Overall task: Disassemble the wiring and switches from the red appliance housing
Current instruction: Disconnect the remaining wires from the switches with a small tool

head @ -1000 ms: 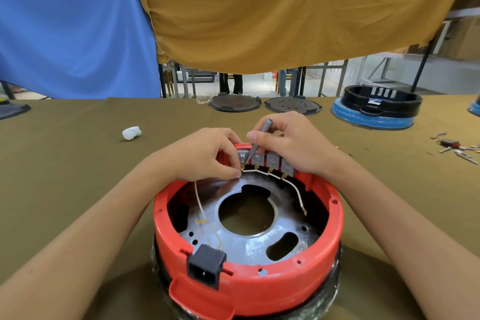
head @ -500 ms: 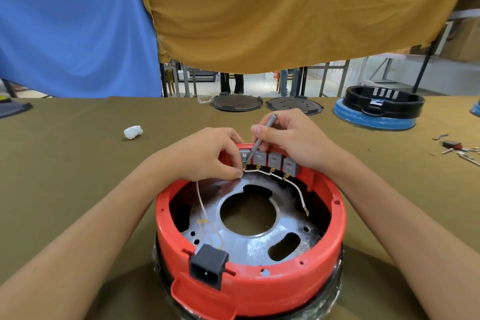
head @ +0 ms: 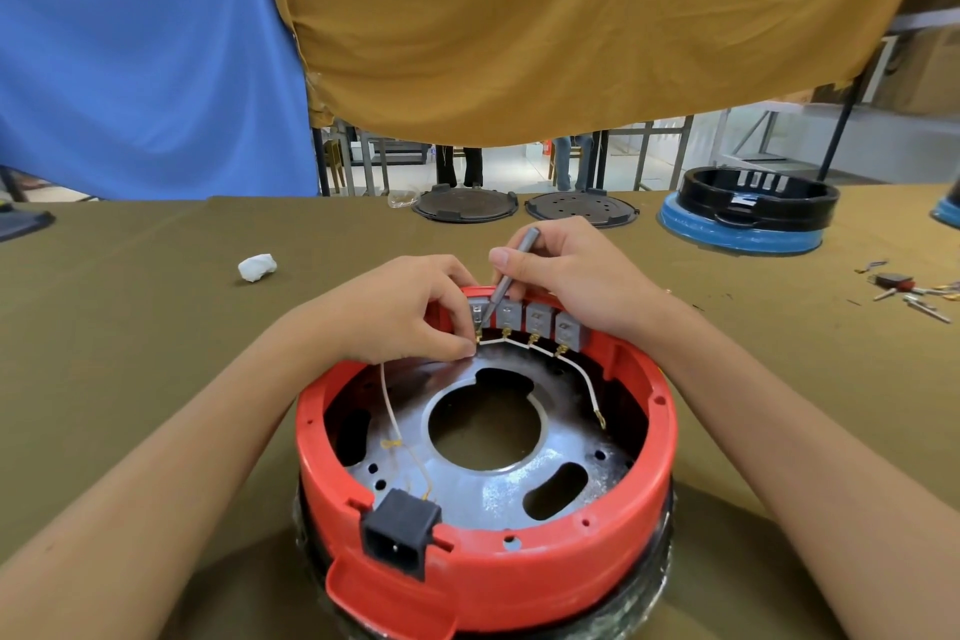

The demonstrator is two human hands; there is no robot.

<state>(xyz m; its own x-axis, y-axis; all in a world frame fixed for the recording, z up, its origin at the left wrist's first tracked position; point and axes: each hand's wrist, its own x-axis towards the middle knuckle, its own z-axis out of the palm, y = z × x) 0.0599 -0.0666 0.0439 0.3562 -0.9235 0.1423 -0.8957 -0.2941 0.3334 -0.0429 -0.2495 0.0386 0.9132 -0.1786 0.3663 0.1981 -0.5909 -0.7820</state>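
Two lids (head: 465,204) and white wad (head: 257,267) lie beyond housing (head: 545,572).

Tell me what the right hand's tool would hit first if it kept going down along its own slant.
Most likely the leftmost grey switch: the right hand aims the thin metal tool down-left, tip at that switch's terminal, just above the white wire pinched by the left hand. Depth is hard to judge.

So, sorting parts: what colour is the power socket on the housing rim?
Black power socket, clearest in the head view.
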